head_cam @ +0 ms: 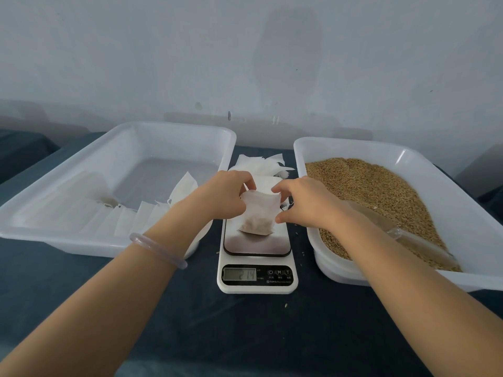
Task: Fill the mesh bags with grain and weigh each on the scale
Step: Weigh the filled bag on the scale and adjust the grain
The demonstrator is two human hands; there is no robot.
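A small white mesh bag (258, 213) with grain in its bottom stands on the steel platform of a white digital scale (257, 270). My left hand (220, 195) pinches the bag's top left corner. My right hand (302, 202) pinches its top right corner. The scale's display shows a reading that looks like 214. Brown grain (381, 197) fills the white tray (462, 221) on the right. A clear scoop (419, 240) lies in the grain, partly under my right forearm.
A white tray (81, 240) on the left holds several filled bags along its near wall. A pile of flat unfilled bags (261, 165) lies behind the scale. A few loose grains dot the dark blue cloth. A pale wall stands close behind.
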